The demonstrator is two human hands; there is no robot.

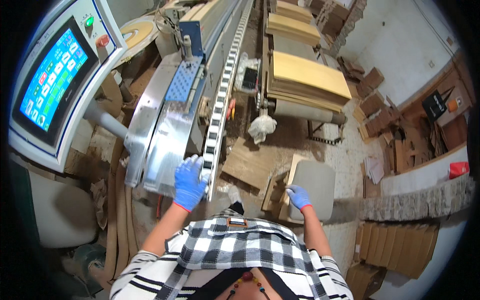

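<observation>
My left hand, in a blue glove, lies with fingers apart at the white roller track, beside a shiny metal machine bed with a blue dotted plate. My right hand, also gloved, has curled fingers at the left edge of a grey rounded seat or panel, by pale wooden pieces; what it grips, if anything, I cannot make out.
A lit touchscreen panel stands at left, above hoses. Board stacks lie on a roller conveyor ahead. A brown board lies on the floor. Cardboard leans along the right wall.
</observation>
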